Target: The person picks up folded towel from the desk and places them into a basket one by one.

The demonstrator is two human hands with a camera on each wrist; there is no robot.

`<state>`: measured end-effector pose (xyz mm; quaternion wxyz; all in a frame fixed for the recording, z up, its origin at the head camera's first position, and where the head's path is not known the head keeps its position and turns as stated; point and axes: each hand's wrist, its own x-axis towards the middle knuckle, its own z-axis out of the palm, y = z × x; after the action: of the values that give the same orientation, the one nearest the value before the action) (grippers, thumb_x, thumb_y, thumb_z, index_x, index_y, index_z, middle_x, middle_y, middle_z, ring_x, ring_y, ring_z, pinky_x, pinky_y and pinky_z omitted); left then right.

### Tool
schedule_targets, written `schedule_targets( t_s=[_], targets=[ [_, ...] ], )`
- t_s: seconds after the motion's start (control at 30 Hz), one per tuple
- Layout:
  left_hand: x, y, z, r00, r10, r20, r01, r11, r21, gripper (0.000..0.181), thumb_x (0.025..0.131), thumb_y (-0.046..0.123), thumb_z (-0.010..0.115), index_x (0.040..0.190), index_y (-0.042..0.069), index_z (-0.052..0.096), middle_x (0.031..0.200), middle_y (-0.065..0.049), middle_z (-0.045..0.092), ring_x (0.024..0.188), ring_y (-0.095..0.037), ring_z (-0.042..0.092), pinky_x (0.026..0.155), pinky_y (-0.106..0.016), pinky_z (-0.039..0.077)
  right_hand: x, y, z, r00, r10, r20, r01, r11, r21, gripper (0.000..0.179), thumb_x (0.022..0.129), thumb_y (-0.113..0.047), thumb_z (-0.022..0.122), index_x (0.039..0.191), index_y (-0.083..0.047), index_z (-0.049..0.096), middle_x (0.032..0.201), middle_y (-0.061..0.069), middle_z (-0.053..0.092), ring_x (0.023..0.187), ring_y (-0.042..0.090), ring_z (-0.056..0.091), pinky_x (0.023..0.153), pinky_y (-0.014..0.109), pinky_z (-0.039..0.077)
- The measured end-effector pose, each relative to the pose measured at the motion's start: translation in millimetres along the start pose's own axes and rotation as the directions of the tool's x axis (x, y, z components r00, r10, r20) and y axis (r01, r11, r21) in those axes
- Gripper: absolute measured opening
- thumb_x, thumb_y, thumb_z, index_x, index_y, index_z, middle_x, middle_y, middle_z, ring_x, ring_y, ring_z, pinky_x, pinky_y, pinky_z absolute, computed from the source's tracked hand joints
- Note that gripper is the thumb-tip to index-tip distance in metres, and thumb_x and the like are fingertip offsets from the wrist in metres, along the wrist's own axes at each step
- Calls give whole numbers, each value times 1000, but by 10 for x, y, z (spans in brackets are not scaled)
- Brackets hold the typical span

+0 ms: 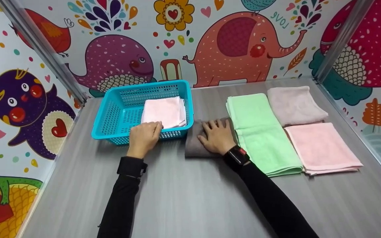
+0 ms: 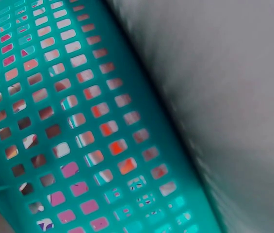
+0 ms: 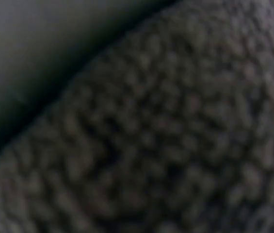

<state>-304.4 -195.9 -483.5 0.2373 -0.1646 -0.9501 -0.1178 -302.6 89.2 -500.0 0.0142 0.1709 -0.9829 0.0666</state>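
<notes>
Head view shows us our left hand (image 1: 144, 137), fingers curled over the near rim of the blue basket (image 1: 111, 136), grasping it; a folded pink towel (image 1: 161, 110) lies inside, toward the right end. Just right of the basket, our right hand (image 1: 217, 136) rests with fingers spread on a folded brown towel (image 1: 195, 147) on the worktop (image 1: 184, 198). Beyond it we see a green towel (image 1: 260, 129), a greyish-pink towel (image 1: 294, 105) and a second pink towel (image 1: 324, 147).

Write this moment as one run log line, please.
left hand: holds basket rim; right hand: rests on dark towel; pink towel: inside basket; green towel: right of dark one
</notes>
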Motion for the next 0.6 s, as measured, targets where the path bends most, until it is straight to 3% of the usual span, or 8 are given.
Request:
schedule_targets(
  t_s=[0.2,0.37,0.6],
  targets=[
    [1,-9,-4,1000,13,-14,-13,1000,5,49,108,32,47,64,14,61,54,-1,51,50,-21,50,48,-31,29,-192,-74,5,1000,-13,-1,13,1000,-24,63,106,-51,46,156,-12,47,153,18,51,145,46,41,117,72,23],
    [-7,-21,5,999,31,-38,-31,1000,2,51,108,30,48,60,14,55,52,-1,47,48,-21,47,48,-31,24,-319,-123,22,1000,-16,5,16,999,-47,63,107,-52,44,155,-12,47,152,19,51,145,47,41,116,72,25],
    [-4,-7,3,1000,22,-17,-22,1000,-8,49,108,31,47,63,13,59,54,-1,48,50,-21,48,49,-32,28,-472,-177,5,1000,-21,20,22,998,-65,63,107,-52,43,155,-11,47,153,20,50,145,49,40,116,73,26]
  ],
)
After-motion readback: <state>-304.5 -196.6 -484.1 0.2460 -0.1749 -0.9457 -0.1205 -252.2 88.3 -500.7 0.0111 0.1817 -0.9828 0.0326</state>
